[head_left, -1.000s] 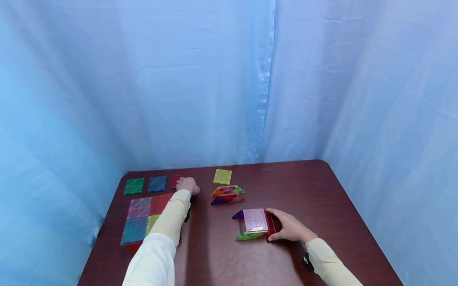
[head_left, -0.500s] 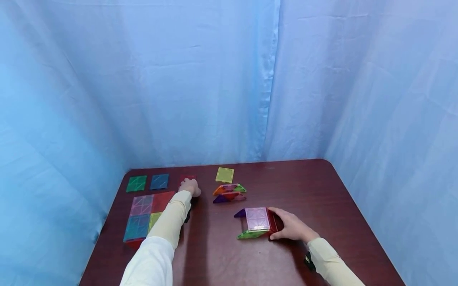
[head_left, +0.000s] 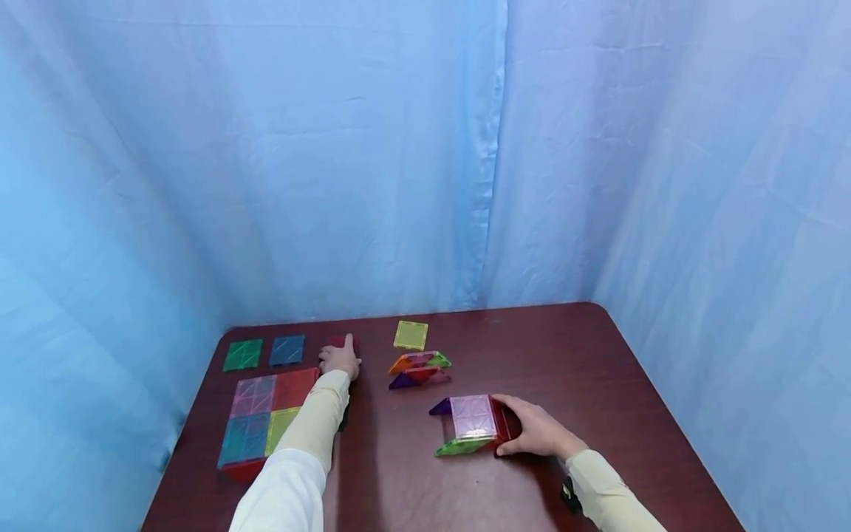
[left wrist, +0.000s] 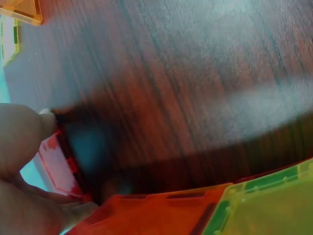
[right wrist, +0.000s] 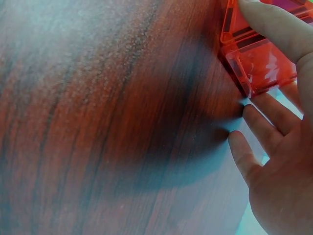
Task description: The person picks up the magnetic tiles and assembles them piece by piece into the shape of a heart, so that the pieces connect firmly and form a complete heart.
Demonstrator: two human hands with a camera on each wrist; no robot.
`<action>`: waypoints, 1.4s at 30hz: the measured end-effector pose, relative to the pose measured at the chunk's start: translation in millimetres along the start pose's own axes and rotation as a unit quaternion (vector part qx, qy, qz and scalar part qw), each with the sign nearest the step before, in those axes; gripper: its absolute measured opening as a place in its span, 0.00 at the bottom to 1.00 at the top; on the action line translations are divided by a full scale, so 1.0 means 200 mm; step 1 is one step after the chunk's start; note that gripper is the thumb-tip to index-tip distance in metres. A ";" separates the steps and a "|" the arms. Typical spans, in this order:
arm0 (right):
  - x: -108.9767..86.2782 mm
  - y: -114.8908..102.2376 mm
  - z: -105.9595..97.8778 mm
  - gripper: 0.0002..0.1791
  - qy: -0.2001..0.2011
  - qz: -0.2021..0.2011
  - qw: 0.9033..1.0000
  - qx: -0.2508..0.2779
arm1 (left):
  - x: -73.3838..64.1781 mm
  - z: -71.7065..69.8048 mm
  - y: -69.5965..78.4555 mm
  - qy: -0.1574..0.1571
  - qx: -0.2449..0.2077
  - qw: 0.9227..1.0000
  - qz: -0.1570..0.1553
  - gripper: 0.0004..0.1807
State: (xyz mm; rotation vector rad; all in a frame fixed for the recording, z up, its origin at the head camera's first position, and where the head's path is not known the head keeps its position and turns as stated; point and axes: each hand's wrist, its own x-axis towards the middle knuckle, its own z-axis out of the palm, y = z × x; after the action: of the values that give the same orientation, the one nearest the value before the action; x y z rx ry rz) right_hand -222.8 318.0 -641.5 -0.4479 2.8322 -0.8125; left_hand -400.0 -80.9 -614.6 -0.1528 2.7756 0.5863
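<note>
My left hand point(head_left: 341, 360) is at the back left of the table, its thumb and fingers pinching a red square magnetic tile point(left wrist: 61, 169) by opposite edges. Most of that tile is covered by the hand in the head view. Right of centre, a small magnetic-tile structure has a pink square top point(head_left: 473, 416), a green triangular side point(head_left: 462, 446) and a purple triangle point(head_left: 441, 406). My right hand point(head_left: 537, 428) grips the structure's red end point(right wrist: 266, 63) between thumb and forefinger, the other fingers spread beside it.
Left of my forearm stands a box-like block topped with pink, red, blue and yellow squares point(head_left: 246, 436). Behind it lie a green tile point(head_left: 242, 355) and a blue tile point(head_left: 286, 350). A yellow tile point(head_left: 411, 335) and two multicoloured trapezoids point(head_left: 420, 369) are mid-table. Blue curtains point(head_left: 372, 185) surround the table.
The red tile has slid to the right, away from the blue tile, and my left fingers have shifted around it. My right hand keeps its grip on the structure. The head view has shifted slightly.
</note>
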 end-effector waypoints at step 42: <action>0.01 -0.03 -0.02 0.59 -0.013 0.007 1.000 0.016 | -0.73 0.41 0.28 -0.091 -0.046 0.918 0.383 0.57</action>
State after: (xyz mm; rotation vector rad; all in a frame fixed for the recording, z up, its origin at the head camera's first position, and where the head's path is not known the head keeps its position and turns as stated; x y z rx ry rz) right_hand -224.1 314.9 -634.6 -0.4291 2.7915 -0.8419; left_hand -247.9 10.3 -619.7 0.9576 2.5479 0.8477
